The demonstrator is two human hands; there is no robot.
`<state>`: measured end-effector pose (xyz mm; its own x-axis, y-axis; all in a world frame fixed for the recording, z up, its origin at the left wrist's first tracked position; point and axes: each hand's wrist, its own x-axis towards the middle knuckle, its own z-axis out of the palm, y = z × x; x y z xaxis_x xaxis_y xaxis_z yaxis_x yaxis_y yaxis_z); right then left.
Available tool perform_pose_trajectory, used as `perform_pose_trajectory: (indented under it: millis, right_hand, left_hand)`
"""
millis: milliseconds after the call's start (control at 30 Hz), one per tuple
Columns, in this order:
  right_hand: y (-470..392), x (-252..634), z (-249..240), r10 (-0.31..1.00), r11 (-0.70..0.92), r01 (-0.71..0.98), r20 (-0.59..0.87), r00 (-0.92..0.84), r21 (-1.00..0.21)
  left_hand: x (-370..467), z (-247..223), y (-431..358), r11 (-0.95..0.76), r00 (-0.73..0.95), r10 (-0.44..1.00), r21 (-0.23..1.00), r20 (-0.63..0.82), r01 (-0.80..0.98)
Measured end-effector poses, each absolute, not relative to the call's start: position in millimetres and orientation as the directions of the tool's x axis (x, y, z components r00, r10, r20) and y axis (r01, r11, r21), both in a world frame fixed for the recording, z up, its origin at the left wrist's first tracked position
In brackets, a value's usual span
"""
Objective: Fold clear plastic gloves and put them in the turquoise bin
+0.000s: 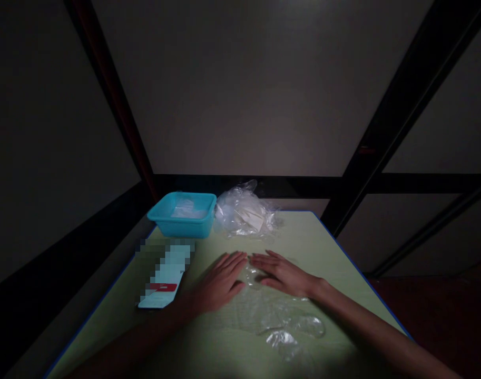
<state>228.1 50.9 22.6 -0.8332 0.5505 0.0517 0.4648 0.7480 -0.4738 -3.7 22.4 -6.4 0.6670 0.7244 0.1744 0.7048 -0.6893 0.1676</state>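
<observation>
My left hand lies flat with its fingers stretched out, palm down on the table. Facing it, my right hand is also laid flat, and the fingertips of the two nearly meet. Beneath and in front of them a thin, clear plastic piece is spread on the tabletop; its lobed outline looks like a disposable glove. Its far part is partly covered by my hands. Neither hand grips anything.
On a pale green table with blue edging, a turquoise basket holding white, filmy material stands at the back left. Beside it sits a crumpled clear plastic bag with whitish contents. A phone, partly pixelated, lies left of my left hand.
</observation>
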Motion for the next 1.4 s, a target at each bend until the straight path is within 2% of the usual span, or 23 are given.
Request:
perform_pose_trajectory:
  millis: [100, 267, 467, 567, 700, 833, 933, 1233, 1400]
  right_hand:
    - [46, 233, 19, 0.538, 0.764, 0.503, -0.031, -0.842, -0.404]
    - [45, 252, 23, 0.573, 0.755, 0.52, 0.015, -0.82, -0.399]
    - [39, 266, 31, 0.595, 0.763, 0.517, 0.107, -0.797, -0.387]
    - [26, 267, 40, 0.528, 0.801, 0.474, 0.057, -0.848, -0.365]
    - [3, 265, 50, 0.442, 0.841, 0.441, -0.072, -0.894, -0.315]
    - [-16, 262, 47, 0.406, 0.871, 0.422, -0.114, -0.907, -0.251]
    - [-22, 260, 44, 0.389, 0.886, 0.401, -0.098, -0.916, -0.233]
    - [23, 250, 77, 0.433, 0.848, 0.398, 0.024, -0.901, -0.35]
    - [55, 231, 58, 0.499, 0.834, 0.455, 0.076, -0.863, -0.311]
  left_hand:
    - [-5, -6, 22, -0.696, 0.687, 0.717, 0.174, 0.115, 0.697]
    - [-9, -10, 20, -0.699, 0.698, 0.712, 0.151, 0.068, 0.699]
    - [-19, -19, 29, -0.647, 0.635, 0.762, 0.136, 0.125, 0.75]
    - [-17, -12, 26, -0.644, 0.629, 0.764, 0.137, 0.141, 0.752]
    - [-5, 7, 4, -0.753, 0.734, 0.657, 0.205, 0.172, 0.626]
    - [7, 16, -16, -0.825, 0.814, 0.542, 0.32, 0.208, 0.467]
    - [10, 14, -20, -0.835, 0.835, 0.509, 0.356, 0.21, 0.42]
    - [10, 11, -19, -0.858, 0.856, 0.468, 0.344, 0.217, 0.382]
    - [7, 12, -23, -0.842, 0.825, 0.511, 0.335, 0.241, 0.423]
